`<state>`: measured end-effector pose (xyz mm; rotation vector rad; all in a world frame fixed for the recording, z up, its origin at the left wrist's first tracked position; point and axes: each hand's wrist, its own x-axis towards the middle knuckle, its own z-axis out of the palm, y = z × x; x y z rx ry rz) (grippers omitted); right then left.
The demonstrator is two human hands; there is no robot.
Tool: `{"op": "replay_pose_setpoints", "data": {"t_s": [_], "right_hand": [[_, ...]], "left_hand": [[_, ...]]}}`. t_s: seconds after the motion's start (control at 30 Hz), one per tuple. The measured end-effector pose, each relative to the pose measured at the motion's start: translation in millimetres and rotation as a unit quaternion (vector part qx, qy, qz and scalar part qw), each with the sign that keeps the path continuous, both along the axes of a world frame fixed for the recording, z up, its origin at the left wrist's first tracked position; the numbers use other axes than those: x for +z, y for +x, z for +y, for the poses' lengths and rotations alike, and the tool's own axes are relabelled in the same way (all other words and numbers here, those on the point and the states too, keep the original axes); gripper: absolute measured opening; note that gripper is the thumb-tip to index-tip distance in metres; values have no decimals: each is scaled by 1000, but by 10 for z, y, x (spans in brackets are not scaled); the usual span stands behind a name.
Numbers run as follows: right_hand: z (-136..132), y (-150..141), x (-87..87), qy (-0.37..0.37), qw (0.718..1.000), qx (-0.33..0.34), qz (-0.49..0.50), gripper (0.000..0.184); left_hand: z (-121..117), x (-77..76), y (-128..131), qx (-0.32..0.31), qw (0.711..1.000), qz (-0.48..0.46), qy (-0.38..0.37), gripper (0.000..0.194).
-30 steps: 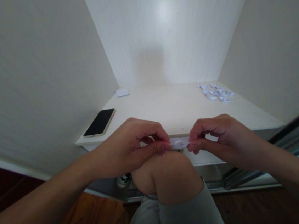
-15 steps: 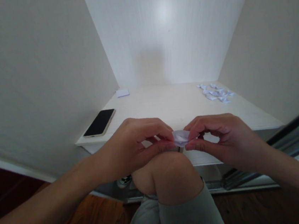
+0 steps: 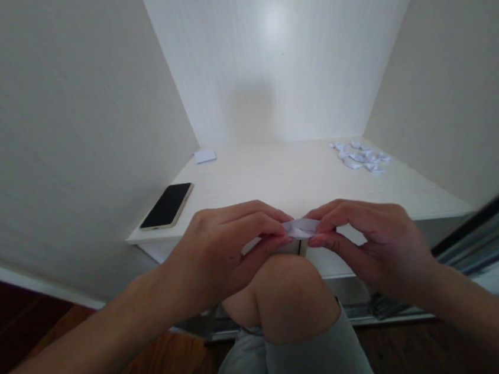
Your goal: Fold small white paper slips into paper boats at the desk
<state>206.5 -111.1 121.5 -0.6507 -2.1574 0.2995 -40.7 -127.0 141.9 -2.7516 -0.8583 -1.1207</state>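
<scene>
A small folded piece of white paper (image 3: 301,227) is pinched between both of my hands, just above my raised knee (image 3: 282,290) and in front of the shelf's front edge. My left hand (image 3: 226,246) grips its left end with thumb and fingers closed. My right hand (image 3: 362,237) pinches its right end the same way. The fingertips of the two hands nearly meet over the paper.
A pale wooden shelf (image 3: 294,188) lies in a white alcove. On it are a black phone (image 3: 166,206) at the front left, a small white paper pad (image 3: 205,156) at the back left, and several folded paper pieces (image 3: 361,156) at the back right. Dark wooden floor is below.
My hands have come closer together and risen slightly, so the paper between them is squeezed shorter. The things on the shelf have not moved.
</scene>
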Motion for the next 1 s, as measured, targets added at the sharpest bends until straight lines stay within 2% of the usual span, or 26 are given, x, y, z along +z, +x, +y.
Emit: {"op": "replay_pose_setpoints", "data": {"t_s": [0.17,0.33,0.5,0.6,0.8,1.0], "right_hand": [[-34,-30,-58,63,998,-15,24,10],[-14,-59,-100,67,996,-3,51,8],[4,-86,-104,77,995,37,61,19],[-4,-94,-84,86,993,48,62,19],[-25,-102,-51,68,993,60,73,21],[-39,-129,-44,48,992,68,93,18]], "left_hand": [[-42,5,16,8,1000,5,21,6],[-42,-26,-3,26,999,20,43,6],[-64,-76,-41,28,996,26,86,8],[-108,-65,-49,28,994,24,106,10],[-165,3,-15,36,995,15,92,13],[-157,1,61,34,998,-31,45,12]]}}
